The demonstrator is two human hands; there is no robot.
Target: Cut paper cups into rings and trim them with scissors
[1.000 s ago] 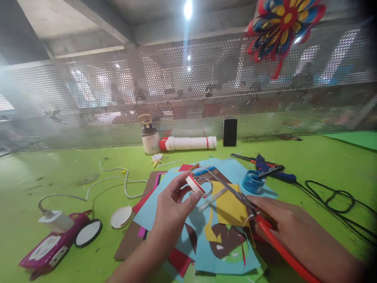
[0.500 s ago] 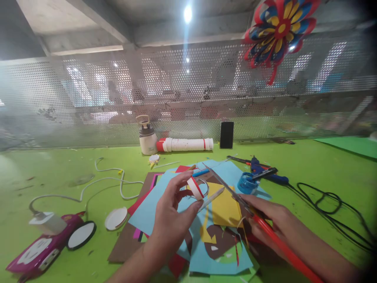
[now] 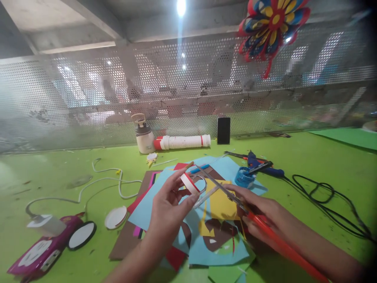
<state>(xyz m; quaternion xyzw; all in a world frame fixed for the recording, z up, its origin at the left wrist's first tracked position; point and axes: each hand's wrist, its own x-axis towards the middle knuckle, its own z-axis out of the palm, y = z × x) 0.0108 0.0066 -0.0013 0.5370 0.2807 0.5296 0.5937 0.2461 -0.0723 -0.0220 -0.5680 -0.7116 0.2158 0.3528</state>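
Note:
My left hand [image 3: 169,210] pinches a small white ring with a red edge [image 3: 188,183] between thumb and fingers, lifted above a pile of coloured paper sheets [image 3: 206,220]. My right hand [image 3: 259,214] grips red-handled scissors [image 3: 235,198]; the long metal blades point up and left, their tips close to the ring. A yellow paper cutout [image 3: 219,204] lies on blue paper below the blades, with brown scraps beside it.
On the green table [image 3: 59,173] lie a white cable [image 3: 108,184] with charger [image 3: 47,225], a purple toy [image 3: 38,251], round white lids [image 3: 116,217], a blue tape roll [image 3: 243,177], a glue gun [image 3: 262,166] with black cord [image 3: 326,198], a bottle [image 3: 144,135], a white tube [image 3: 184,141] and a phone [image 3: 223,130]. A perforated metal fence stands behind.
The view has shifted slightly. The scissors' tips have come closer to the ring in my left hand. Both hands keep their holds.

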